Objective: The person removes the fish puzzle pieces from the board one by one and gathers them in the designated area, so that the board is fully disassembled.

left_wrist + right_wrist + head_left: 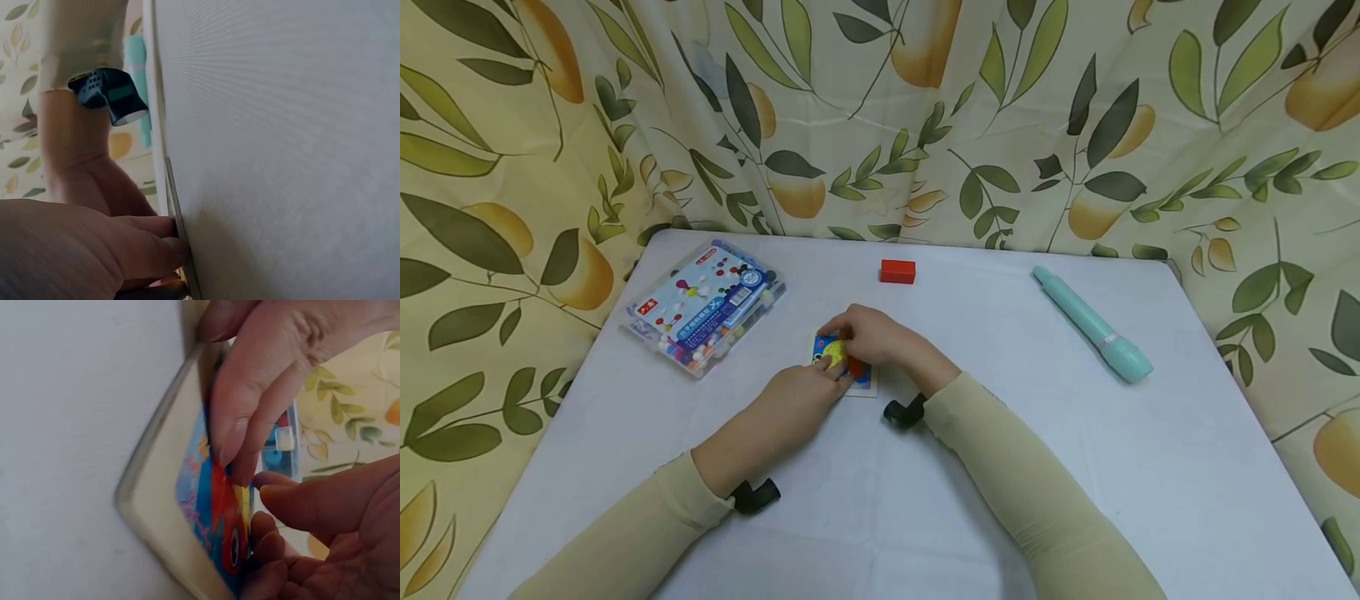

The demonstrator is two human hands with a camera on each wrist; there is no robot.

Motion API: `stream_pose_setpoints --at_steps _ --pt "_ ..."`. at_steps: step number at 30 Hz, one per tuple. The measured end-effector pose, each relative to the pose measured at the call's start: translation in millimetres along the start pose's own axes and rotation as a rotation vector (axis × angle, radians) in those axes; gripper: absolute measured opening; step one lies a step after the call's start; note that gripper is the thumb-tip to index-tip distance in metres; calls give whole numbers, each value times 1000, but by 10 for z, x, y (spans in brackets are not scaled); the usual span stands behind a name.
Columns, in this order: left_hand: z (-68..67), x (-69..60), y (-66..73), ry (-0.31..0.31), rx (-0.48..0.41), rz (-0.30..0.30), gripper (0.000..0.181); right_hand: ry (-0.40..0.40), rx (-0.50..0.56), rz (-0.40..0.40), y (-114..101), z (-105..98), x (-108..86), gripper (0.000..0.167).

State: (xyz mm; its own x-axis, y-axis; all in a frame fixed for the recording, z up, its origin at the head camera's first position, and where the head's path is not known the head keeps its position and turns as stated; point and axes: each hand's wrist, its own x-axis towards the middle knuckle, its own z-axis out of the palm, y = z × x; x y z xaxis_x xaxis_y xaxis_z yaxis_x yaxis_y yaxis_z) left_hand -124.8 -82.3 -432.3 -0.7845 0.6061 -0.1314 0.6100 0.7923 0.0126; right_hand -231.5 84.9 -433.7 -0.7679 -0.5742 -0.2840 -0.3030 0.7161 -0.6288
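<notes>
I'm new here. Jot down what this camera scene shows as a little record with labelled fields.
Surface: white tabletop
Item: small picture board, pale border
Hands: left hand and right hand, both touching the picture board; exact grips partly hidden
Beyond the hands: red block
Left side: clear plastic case, colourful contents
Right side: mint-green tube, lying slantwise
Backdrop: leaf-patterned cloth

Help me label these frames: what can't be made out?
- Head: much of the colourful, flat picture board, under the left hand and right hand.
- Left wrist: its picture, seen edge-on.
- Right wrist: one end, cut off by the bottom edge.
- Head: fine print on the clear, flat plastic case, too small.
</notes>
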Motion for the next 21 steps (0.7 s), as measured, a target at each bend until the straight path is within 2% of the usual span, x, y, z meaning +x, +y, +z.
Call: stream_pose_setpoints --at_steps 3,8,21 --pt "-6 -7 7 20 8 10 38 -10 31 14 -23 -15 -8 51" --pt "-15 -5 8 15 34 20 39 -14 71 22 -50 -23 -11 51" --pt "9 7 -3 13 29 12 38 5 86 13 -84 15 -13 53"
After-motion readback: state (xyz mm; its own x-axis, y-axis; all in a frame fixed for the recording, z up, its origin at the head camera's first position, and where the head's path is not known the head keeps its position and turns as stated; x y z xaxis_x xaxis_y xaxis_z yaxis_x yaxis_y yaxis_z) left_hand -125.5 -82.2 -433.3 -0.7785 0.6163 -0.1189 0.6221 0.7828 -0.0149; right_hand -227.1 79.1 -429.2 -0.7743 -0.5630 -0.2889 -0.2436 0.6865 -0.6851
